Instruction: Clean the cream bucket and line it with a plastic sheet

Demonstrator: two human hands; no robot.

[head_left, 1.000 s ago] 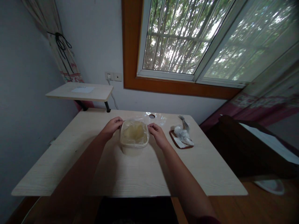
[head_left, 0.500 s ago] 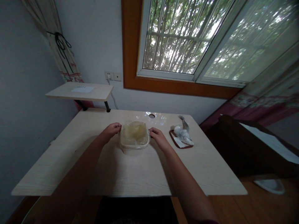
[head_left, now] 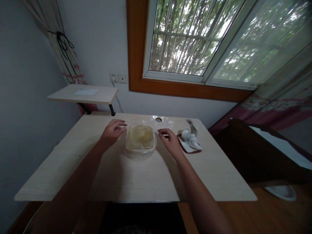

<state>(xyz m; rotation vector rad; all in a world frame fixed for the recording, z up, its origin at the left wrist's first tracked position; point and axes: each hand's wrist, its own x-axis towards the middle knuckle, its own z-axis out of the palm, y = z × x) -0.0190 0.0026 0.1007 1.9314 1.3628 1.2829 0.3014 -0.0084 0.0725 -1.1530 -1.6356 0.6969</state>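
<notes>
**A tub (head_left: 139, 156) sits between a left hand (head_left: 112, 132) and a right hand (head_left: 171, 141)**

The left hand's fingers and thumb are a little apart, with nothing in them. The right hand's are a little apart too, and they hold nothing. The tub stands on the table (head_left: 146, 185), between the two sets of fingertips and just beside both. Clear wrap (head_left: 140, 134) lies over its top, shiny and crinkly. What is inside looks pale yellow, but I can't tell what it is. Near the right fingers, out to their right, a see-through bag (head_left: 191, 138) lies on a small tray (head_left: 191, 152) with a brown edge. Past the fingertips, at the back of the table, is a round hole (head_left: 158, 120). Farther off, up past the left fingers, a little shelf (head_left: 104, 97) has a sheet of paper (head_left: 85, 92) on it. Farthest from the fingers is a big window (head_left: 185, 45) with green leaves (head_left: 165, 18) outside.
</notes>
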